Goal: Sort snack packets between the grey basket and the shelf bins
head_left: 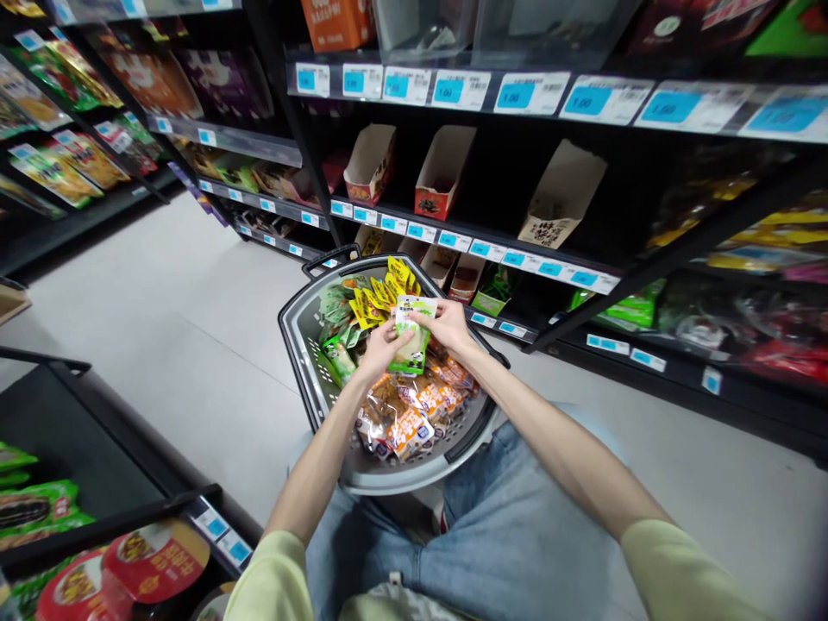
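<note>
Pale grey tiled floor (213,319); low black shelf (71,431) at left; 2 round red-lidded tubs (155,559) near green plastic packets (42,509)

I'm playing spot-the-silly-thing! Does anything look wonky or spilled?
Nothing looks spilled or broken. The pale box on the shelf seems slanted and stands apart from two red-fronted boxes. The snack packets lie jumbled, but inside the basket.
</note>
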`<act>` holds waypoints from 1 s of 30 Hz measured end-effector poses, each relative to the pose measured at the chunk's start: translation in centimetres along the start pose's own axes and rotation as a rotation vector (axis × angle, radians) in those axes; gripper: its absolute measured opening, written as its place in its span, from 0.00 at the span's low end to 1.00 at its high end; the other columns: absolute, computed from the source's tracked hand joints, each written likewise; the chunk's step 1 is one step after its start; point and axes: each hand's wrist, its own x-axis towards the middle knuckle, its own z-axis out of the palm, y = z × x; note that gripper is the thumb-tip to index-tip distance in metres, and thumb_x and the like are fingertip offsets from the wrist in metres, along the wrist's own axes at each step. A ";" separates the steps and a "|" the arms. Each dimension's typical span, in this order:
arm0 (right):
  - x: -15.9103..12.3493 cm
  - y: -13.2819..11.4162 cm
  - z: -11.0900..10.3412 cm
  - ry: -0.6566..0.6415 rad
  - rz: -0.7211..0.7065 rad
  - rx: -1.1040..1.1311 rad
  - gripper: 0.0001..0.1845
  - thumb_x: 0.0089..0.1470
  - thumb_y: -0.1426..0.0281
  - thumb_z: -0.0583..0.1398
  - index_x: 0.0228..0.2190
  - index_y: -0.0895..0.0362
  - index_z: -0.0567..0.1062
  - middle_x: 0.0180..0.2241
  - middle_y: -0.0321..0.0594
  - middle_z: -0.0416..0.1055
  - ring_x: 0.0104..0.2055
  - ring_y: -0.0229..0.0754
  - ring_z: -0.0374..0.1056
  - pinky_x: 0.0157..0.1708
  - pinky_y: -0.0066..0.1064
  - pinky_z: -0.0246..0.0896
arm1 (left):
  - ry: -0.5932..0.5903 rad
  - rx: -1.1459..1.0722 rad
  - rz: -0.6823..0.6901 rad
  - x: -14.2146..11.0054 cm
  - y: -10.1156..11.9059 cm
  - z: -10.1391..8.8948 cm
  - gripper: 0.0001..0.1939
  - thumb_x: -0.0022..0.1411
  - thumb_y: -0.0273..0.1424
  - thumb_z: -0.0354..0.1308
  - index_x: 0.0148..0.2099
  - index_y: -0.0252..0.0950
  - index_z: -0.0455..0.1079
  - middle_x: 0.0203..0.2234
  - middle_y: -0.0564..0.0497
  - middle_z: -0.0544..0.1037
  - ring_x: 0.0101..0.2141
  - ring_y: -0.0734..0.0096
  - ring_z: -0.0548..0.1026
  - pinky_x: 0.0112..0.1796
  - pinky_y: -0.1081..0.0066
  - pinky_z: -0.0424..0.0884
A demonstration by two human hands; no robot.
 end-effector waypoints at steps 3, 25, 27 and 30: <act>0.0 -0.2 -0.1 0.031 0.005 0.089 0.27 0.31 0.56 0.74 0.32 0.60 0.79 0.35 0.47 0.81 0.36 0.50 0.77 0.36 0.39 0.73 | -0.043 0.054 -0.034 -0.1 0.0 0.0 0.28 0.46 0.39 0.72 0.48 0.33 0.73 0.38 0.44 0.82 0.36 0.62 0.80 0.39 0.64 0.76; -0.1 -0.6 0.1 0.047 0.041 0.147 0.27 0.26 0.60 0.75 0.31 0.59 0.79 0.33 0.46 0.81 0.38 0.52 0.77 0.39 0.42 0.74 | -0.036 0.103 -0.018 -0.2 0.4 0.3 0.28 0.48 0.42 0.71 0.47 0.30 0.73 0.37 0.44 0.82 0.34 0.64 0.79 0.35 0.68 0.75; -0.1 -0.6 0.1 0.053 0.045 0.164 0.27 0.25 0.60 0.75 0.31 0.59 0.79 0.33 0.45 0.81 0.38 0.52 0.77 0.39 0.42 0.74 | -0.034 0.094 -0.026 -0.3 0.6 0.4 0.28 0.48 0.42 0.71 0.46 0.30 0.73 0.36 0.44 0.82 0.33 0.65 0.79 0.34 0.69 0.75; -0.1 -0.9 0.1 0.060 0.043 0.196 0.27 0.25 0.61 0.76 0.30 0.59 0.79 0.32 0.45 0.81 0.38 0.52 0.77 0.39 0.42 0.74 | -0.032 0.085 -0.039 -0.4 0.8 0.4 0.28 0.47 0.41 0.71 0.47 0.30 0.73 0.37 0.43 0.82 0.34 0.64 0.79 0.34 0.69 0.75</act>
